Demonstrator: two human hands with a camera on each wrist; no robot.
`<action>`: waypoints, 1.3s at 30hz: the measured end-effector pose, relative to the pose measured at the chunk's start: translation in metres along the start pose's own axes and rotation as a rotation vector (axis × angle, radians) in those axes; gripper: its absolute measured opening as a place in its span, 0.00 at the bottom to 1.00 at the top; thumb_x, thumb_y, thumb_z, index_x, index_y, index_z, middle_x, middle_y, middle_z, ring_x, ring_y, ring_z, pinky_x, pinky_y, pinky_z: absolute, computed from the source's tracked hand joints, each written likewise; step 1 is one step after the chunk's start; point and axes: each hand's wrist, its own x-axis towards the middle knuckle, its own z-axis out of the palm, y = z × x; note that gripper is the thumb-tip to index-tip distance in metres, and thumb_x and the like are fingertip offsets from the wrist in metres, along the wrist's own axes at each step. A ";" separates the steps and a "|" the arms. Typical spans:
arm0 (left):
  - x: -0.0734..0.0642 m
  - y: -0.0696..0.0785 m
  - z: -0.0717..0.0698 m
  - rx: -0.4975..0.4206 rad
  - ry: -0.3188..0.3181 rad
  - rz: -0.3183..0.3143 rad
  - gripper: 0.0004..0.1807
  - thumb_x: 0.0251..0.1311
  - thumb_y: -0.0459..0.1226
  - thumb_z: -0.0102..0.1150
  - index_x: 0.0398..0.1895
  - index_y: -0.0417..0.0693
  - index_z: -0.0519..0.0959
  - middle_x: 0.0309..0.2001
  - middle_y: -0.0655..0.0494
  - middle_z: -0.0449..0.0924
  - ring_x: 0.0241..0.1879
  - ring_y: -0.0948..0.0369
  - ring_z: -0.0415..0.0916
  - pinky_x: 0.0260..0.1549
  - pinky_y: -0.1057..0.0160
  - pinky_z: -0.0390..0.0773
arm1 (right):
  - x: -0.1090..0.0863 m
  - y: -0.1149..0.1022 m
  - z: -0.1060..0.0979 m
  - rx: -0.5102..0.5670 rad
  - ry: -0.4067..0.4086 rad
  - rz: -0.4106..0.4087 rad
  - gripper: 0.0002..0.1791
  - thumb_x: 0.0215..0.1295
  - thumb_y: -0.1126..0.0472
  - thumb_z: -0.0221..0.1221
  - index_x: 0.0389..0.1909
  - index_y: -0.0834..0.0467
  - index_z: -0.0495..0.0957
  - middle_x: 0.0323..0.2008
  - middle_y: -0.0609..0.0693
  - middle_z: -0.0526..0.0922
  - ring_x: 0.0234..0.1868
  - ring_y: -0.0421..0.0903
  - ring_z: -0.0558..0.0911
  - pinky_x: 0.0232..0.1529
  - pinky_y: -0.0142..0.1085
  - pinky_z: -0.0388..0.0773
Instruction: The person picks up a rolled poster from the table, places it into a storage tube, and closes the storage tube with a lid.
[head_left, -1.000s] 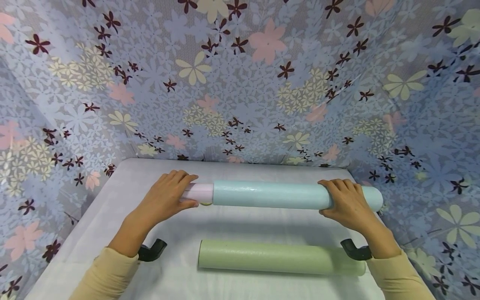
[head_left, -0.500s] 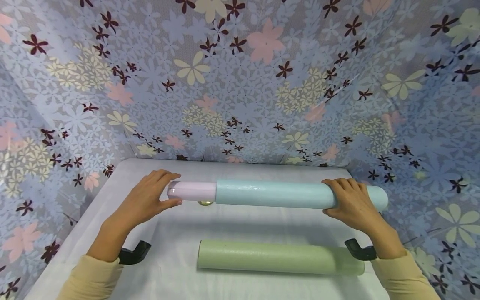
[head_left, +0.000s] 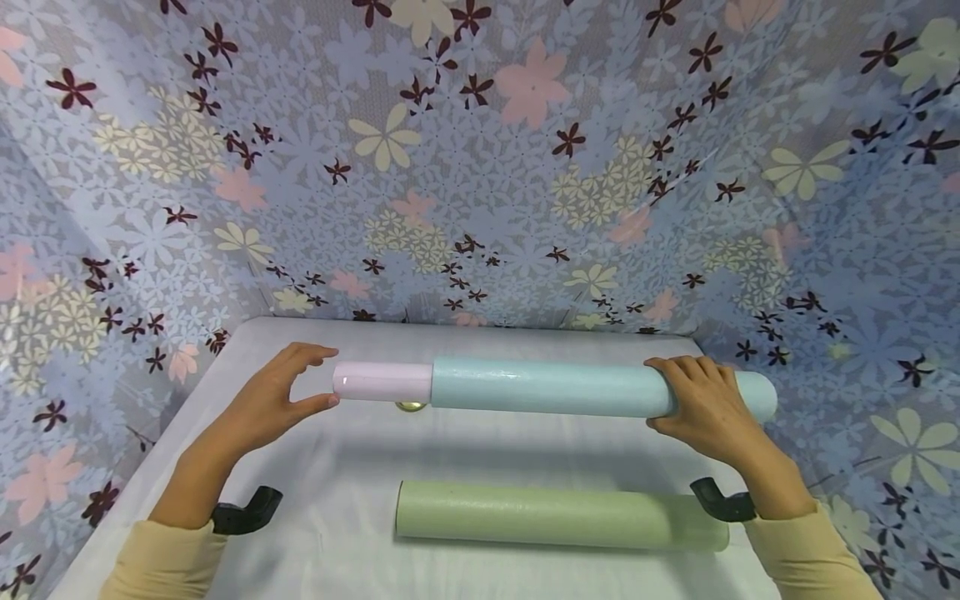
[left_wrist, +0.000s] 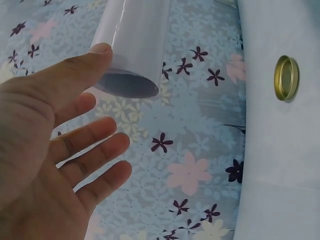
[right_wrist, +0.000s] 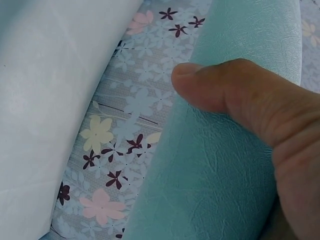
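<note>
My right hand point(head_left: 697, 408) grips a long light-blue tube point(head_left: 547, 387) near its right end, holding it level above the table. In the right wrist view its thumb lies across the textured blue tube point(right_wrist: 215, 165). A narrower glossy lilac tube point(head_left: 382, 381) sticks out of the blue tube's left end. Just left of that, my left hand point(head_left: 262, 400) stands with thumb and fingers spread apart, gripping nothing. The left wrist view has the lilac tube's hollow end point(left_wrist: 132, 50) by the thumb tip; whether they touch, I cannot tell.
A pale green tube point(head_left: 555, 515) lies along the front of the white-covered table point(head_left: 337, 550). Beneath the lilac tube a small round gold lid point(head_left: 410, 407) rests on the cloth. Floral fabric point(head_left: 480, 167) hangs behind and at both sides.
My left hand has slid left off the lilac tube and let go, uncovering its end. The right hand and blue tube shifted slightly right. The green tube stays put.
</note>
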 end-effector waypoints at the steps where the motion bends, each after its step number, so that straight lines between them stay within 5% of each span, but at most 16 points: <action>1: 0.000 -0.001 0.000 -0.022 -0.001 -0.004 0.33 0.53 0.41 0.67 0.63 0.48 0.67 0.58 0.46 0.70 0.55 0.45 0.71 0.49 0.40 0.74 | 0.000 0.000 0.000 0.001 0.000 0.000 0.45 0.34 0.55 0.76 0.58 0.56 0.68 0.49 0.61 0.76 0.51 0.64 0.70 0.47 0.59 0.61; 10: -0.004 -0.013 0.003 -0.219 -0.023 -0.036 0.32 0.56 0.39 0.64 0.65 0.48 0.66 0.62 0.45 0.69 0.57 0.45 0.72 0.54 0.45 0.73 | -0.001 0.000 0.001 0.004 -0.001 0.004 0.45 0.34 0.55 0.76 0.59 0.55 0.68 0.49 0.61 0.76 0.51 0.64 0.70 0.48 0.59 0.61; 13: -0.005 -0.015 0.003 -0.249 -0.022 -0.043 0.31 0.58 0.40 0.63 0.65 0.50 0.66 0.61 0.47 0.71 0.56 0.49 0.73 0.53 0.54 0.75 | 0.000 0.000 0.001 0.003 -0.002 0.004 0.45 0.33 0.55 0.76 0.59 0.56 0.68 0.49 0.61 0.76 0.51 0.64 0.70 0.48 0.59 0.61; 18: -0.007 -0.018 0.005 -0.307 -0.028 -0.049 0.30 0.59 0.40 0.62 0.65 0.52 0.66 0.60 0.48 0.73 0.53 0.71 0.73 0.50 0.74 0.73 | 0.000 0.000 0.002 0.001 -0.008 0.006 0.45 0.34 0.55 0.76 0.59 0.55 0.68 0.50 0.61 0.76 0.51 0.64 0.70 0.48 0.59 0.60; 22: -0.007 -0.021 0.007 -0.358 -0.038 -0.039 0.29 0.60 0.39 0.61 0.65 0.52 0.67 0.62 0.48 0.71 0.51 0.83 0.67 0.50 0.77 0.71 | 0.001 -0.001 0.002 -0.002 -0.011 0.006 0.45 0.34 0.55 0.76 0.59 0.55 0.68 0.50 0.61 0.76 0.51 0.64 0.70 0.48 0.58 0.60; 32: -0.007 -0.022 0.011 -0.389 -0.065 -0.066 0.28 0.61 0.40 0.60 0.65 0.55 0.68 0.59 0.49 0.73 0.56 0.47 0.73 0.48 0.72 0.76 | 0.002 -0.002 0.003 0.004 0.004 -0.019 0.44 0.34 0.55 0.76 0.58 0.55 0.69 0.49 0.60 0.76 0.51 0.64 0.70 0.46 0.58 0.61; 39: -0.007 -0.020 0.012 -0.401 -0.054 -0.084 0.26 0.60 0.41 0.60 0.63 0.55 0.70 0.60 0.48 0.72 0.56 0.45 0.73 0.45 0.71 0.77 | 0.003 -0.002 0.004 0.003 0.004 -0.022 0.45 0.33 0.55 0.76 0.58 0.55 0.69 0.49 0.60 0.76 0.51 0.63 0.70 0.46 0.58 0.61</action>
